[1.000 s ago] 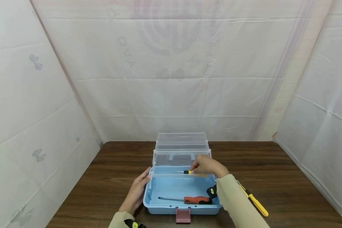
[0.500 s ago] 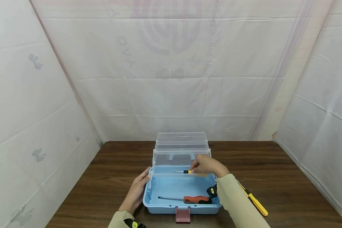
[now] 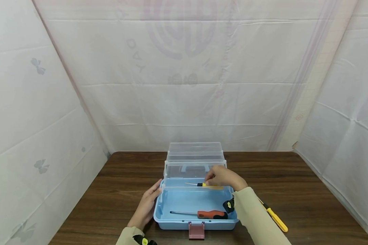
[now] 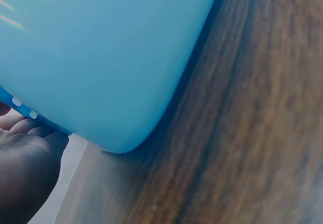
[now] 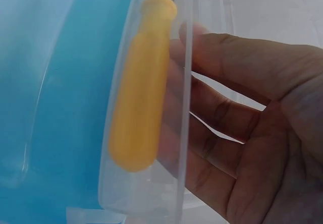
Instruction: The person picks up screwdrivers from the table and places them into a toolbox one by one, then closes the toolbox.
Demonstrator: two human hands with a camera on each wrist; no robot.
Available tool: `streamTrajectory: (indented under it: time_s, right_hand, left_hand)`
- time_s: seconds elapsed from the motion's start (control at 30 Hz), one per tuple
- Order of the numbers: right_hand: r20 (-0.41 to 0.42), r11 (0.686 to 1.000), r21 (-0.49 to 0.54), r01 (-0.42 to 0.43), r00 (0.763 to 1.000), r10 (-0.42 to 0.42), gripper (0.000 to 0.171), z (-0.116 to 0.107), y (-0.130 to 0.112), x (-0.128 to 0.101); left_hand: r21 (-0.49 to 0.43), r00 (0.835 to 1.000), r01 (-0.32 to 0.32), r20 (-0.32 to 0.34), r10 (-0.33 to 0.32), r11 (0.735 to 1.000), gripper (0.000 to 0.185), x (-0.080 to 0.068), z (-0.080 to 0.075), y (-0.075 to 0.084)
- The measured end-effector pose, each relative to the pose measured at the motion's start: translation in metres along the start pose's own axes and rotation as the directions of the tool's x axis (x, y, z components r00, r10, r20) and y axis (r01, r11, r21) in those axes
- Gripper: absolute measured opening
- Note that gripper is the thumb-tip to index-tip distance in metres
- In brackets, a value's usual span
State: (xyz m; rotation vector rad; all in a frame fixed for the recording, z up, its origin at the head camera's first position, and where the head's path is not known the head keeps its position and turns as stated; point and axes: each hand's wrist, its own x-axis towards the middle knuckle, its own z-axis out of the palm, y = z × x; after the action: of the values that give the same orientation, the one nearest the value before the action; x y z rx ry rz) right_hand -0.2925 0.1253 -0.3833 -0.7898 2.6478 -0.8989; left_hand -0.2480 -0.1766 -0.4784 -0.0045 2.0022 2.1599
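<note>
My left hand [image 3: 148, 203] rests against the left side of the open light-blue toolbox [image 3: 168, 225], its straight fingers at the rim. In the left wrist view, its fingers [image 4: 30, 133] touch the edge of the box wall. Over the raised clear tray [image 3: 187, 188] is my right hand [image 3: 222, 177], beside a small yellow-handled screwdriver [image 3: 200, 184]. The right wrist view shows the yellow handle [image 5: 141, 88] lying inside the clear tray, with relaxed fingers [image 5: 214, 100] alongside it, partly seen through the tray wall. An orange-and-black screwdriver [image 3: 208, 214] lies in the box bottom.
To the right of the box, another yellow-handled screwdriver [image 3: 277, 219] lies on the dark wooden table [image 3: 116, 183], partly hidden by my right sleeve [image 3: 254, 214]. The clear lid [image 3: 194, 149] stands raised behind. A pink latch [image 3: 196, 231] hangs at the front. White sheets [image 3: 199, 102] enclose the table.
My right hand has shifted very slightly at the tray, and its sleeve has moved a little to the right. The left hand and the box are almost still.
</note>
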Motion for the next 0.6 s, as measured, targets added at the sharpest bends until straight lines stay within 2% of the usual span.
streamTrajectory:
  time_s: [0.6]
  right_hand:
    - [-0.060, 1.000, 0.018, -0.002, 0.998, 0.003, 0.015, -0.010, 0.002, -0.011]
  left_hand:
    - [0.002, 1.000, 0.003, -0.003, -0.003, 1.000, 0.054, 0.001, -0.001, -0.001]
